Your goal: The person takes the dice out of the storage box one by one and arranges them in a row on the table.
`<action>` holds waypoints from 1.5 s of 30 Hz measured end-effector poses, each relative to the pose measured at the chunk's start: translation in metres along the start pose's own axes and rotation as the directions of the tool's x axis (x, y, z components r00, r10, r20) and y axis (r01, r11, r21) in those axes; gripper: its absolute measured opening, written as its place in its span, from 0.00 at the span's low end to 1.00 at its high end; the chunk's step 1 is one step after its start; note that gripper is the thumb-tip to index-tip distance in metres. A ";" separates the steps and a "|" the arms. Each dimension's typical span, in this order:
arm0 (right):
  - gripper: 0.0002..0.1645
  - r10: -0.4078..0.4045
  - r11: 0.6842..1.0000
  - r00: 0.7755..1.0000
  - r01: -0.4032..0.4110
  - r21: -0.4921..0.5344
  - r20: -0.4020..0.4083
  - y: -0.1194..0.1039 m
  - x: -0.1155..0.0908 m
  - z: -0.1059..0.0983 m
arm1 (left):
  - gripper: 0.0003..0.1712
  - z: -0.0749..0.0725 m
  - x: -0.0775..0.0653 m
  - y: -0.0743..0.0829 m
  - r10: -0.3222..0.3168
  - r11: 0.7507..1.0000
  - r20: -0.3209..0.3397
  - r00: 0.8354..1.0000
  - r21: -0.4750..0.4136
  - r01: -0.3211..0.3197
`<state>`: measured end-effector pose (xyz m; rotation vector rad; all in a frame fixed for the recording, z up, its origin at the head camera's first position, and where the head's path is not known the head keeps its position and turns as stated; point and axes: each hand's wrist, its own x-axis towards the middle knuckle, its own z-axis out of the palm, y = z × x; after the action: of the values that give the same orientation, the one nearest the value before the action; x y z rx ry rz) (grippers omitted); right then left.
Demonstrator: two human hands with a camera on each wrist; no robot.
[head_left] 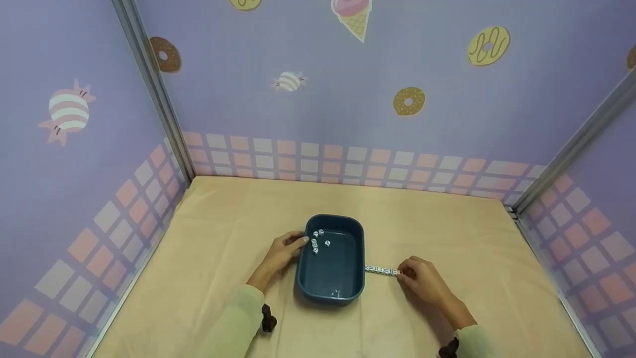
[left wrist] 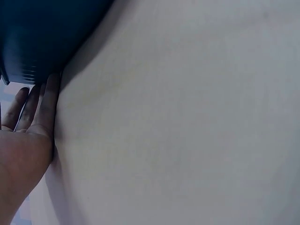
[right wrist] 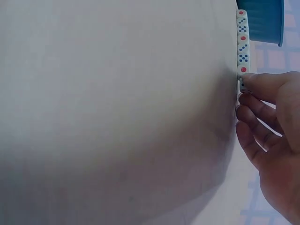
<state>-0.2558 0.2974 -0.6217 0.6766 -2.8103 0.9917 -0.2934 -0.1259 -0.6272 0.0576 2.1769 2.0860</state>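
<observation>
A deep blue plastic bin (head_left: pixel 330 276) with rounded corners stands on the cloth, several white dice (head_left: pixel 314 242) lying inside near its left wall. My left hand (head_left: pixel 283 253) holds the bin's left side, thumb at the rim; in the left wrist view the fingers (left wrist: pixel 47 105) reach the outer wall low down. To the right of the bin, a straight row of white dice (right wrist: pixel 243 48) with red and blue pips runs out from its wall. My right hand (head_left: pixel 422 281) pinches a die (right wrist: pixel 243 86) at the row's right end between thumb and fingertips.
A pale yellow cloth (head_left: pixel 238 214) covers the table. Purple panels (head_left: pixel 323 114) with printed sweets and pink and white squares enclose it at the back and sides, joined by metal posts (head_left: pixel 161 99). A dark wrist-worn piece (head_left: pixel 268 318) sits at the left sleeve.
</observation>
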 end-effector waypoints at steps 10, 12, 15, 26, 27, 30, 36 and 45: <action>0.07 0.041 0.999 0.999 -0.041 0.012 -0.001 0.003 0.000 0.005 | 0.32 -0.001 0.000 0.000 -0.009 1.000 -0.001 1.000 0.000 0.009; 0.08 0.045 0.999 0.999 -0.045 0.019 -0.001 0.004 0.000 0.005 | 0.32 -0.001 0.000 0.000 -0.008 1.000 0.001 1.000 0.004 0.008; 0.09 0.064 0.997 0.998 -0.065 0.031 0.011 0.003 0.000 0.004 | 0.32 -0.001 0.000 0.001 -0.006 1.000 -0.006 1.000 0.022 0.006; 0.15 0.030 0.998 0.997 -0.026 0.055 -0.077 -0.021 0.018 -0.008 | 0.31 -0.002 -0.001 0.001 -0.023 0.998 0.018 1.000 -0.051 0.024; 0.13 0.017 0.998 0.994 -0.010 0.064 -0.107 -0.026 0.022 -0.007 | 0.31 -0.002 -0.001 0.001 -0.028 0.998 0.021 0.999 -0.059 0.029; 0.12 -0.030 0.995 0.984 0.047 0.090 -0.175 -0.046 0.036 0.001 | 0.31 -0.001 0.000 0.000 -0.038 0.997 0.022 0.999 -0.062 0.040; 0.13 -0.130 0.975 0.969 0.164 0.149 -0.212 -0.089 0.067 0.029 | 0.32 -0.002 -0.001 0.001 -0.034 0.999 0.011 0.999 -0.038 0.034; 0.16 -0.154 0.982 0.982 0.164 0.096 -0.106 -0.128 0.108 0.065 | 0.32 -0.001 -0.001 0.002 -0.028 0.999 0.026 0.999 -0.044 0.029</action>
<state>-0.2927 0.1280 -0.5755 0.8259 -2.5886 1.1156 -0.2927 -0.1264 -0.6249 0.0474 2.1041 2.1053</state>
